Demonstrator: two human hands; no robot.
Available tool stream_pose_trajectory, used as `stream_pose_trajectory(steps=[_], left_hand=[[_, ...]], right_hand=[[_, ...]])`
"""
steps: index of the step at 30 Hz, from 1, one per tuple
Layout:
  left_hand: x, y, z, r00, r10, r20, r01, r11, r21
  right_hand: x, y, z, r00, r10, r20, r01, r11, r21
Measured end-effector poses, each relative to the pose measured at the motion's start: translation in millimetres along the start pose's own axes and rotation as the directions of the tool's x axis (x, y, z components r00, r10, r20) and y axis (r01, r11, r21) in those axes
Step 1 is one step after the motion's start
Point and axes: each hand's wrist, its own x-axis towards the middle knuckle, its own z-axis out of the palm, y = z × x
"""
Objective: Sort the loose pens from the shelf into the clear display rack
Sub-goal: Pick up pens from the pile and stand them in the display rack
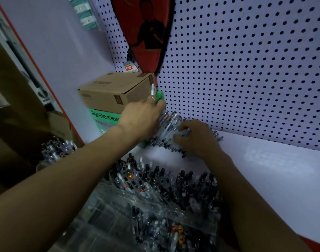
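Pens (pixel 171 132) under both hands (pixel 197 138)

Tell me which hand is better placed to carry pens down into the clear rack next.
Probably the right hand: its fingers curl on the loose pens, and it is nearer the clear display rack. The left hand reaches further, towards the cardboard box, holding one pen.

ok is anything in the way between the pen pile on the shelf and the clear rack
Nothing visible. Both hands, left and right, are already on the loose pens, and only bare white shelf separates them from the clear display rack.
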Motion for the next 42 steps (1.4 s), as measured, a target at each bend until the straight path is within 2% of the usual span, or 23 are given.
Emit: stream_pose_trajectory(steps=[3, 5, 8, 10, 12, 14, 17, 20, 22, 25, 27, 29, 32, 33, 35, 36, 38, 40, 42], left_hand=[[-12, 5, 0, 1.000, -0.020, -0.014, 0.019, 0.999, -0.046], [-17, 3, 4, 0.999, -0.030, -0.045, 0.025, 0.994, -0.110], [-19, -5, 12, 0.981, -0.065, -0.183, 0.013, 0.961, -0.275], [-20, -9, 17, 0.960, -0.113, -0.256, 0.013, 0.932, -0.361], [-21, -8, 19, 0.953, -0.135, -0.270, 0.016, 0.917, -0.399], [-21, -5, 18, 0.948, -0.165, -0.273, 0.031, 0.900, -0.435], [-20, -5, 14, 0.926, -0.242, -0.291, 0.057, 0.849, -0.525], [-23, -11, 9, 0.907, -0.284, -0.311, 0.053, 0.810, -0.584], [-28, -13, -1, 0.864, -0.370, -0.343, 0.055, 0.745, -0.665], [-49, -10, -24, 0.771, -0.539, -0.340, 0.080, 0.611, -0.788], [-71, -10, -36, 0.722, -0.637, -0.268, 0.094, 0.475, -0.875], [-94, -13, -46, 0.677, -0.727, -0.114, 0.084, 0.230, -0.969], [-127, -15, -61, 0.625, -0.761, 0.177, 0.034, -0.200, -0.979], [-139, -15, -64, 0.631, -0.735, 0.248, 0.011, -0.311, -0.950], [-161, -14, -66, 0.683, -0.663, 0.308, 0.000, -0.421, -0.907], [-172, -14, -66, 0.718, -0.624, 0.310, 0.017, -0.429, -0.903], [-190, -16, -63, 0.785, -0.546, 0.293, 0.085, -0.374, -0.924], [-204, -20, -56, 0.829, -0.488, 0.275, 0.167, -0.254, -0.953], [-217, -25, -49, 0.872, -0.427, 0.240, 0.222, -0.092, -0.971]], right_hand=[[-3, -7, -4, 0.996, -0.010, -0.087, 0.015, 0.998, 0.065], [-2, -13, -11, 0.986, 0.047, -0.161, -0.026, 0.991, 0.133], [-3, -24, -25, 0.959, 0.089, -0.269, -0.039, 0.982, 0.187], [-3, -29, -36, 0.944, 0.165, -0.285, -0.070, 0.946, 0.317], [-6, -32, -47, 0.932, 0.266, -0.246, -0.101, 0.842, 0.529], [-10, -36, -57, 0.936, 0.313, -0.164, -0.129, 0.734, 0.666], [-20, -53, -70, 0.933, 0.355, -0.060, -0.168, 0.576, 0.800], [-30, -69, -78, 0.896, 0.442, 0.047, -0.263, 0.442, 0.858], [-36, -78, -82, 0.886, 0.448, 0.117, -0.299, 0.361, 0.883], [-42, -91, -90, 0.887, 0.403, 0.226, -0.343, 0.246, 0.907], [-48, -105, -92, 0.888, 0.372, 0.272, -0.373, 0.234, 0.898], [-56, -122, -91, 0.891, 0.340, 0.300, -0.393, 0.251, 0.885], [-68, -145, -85, 0.897, 0.321, 0.302, -0.415, 0.382, 0.826], [-72, -151, -82, 0.902, 0.314, 0.297, -0.414, 0.428, 0.804], [-78, -162, -76, 0.905, 0.300, 0.303, -0.418, 0.480, 0.771], [-82, -167, -73, 0.907, 0.288, 0.308, -0.416, 0.485, 0.769], [-89, -173, -67, 0.920, 0.240, 0.309, -0.391, 0.521, 0.759], [-97, -177, -60, 0.929, 0.174, 0.326, -0.363, 0.600, 0.713], [-108, -182, -57, 0.919, 0.130, 0.371, -0.363, 0.645, 0.672]])
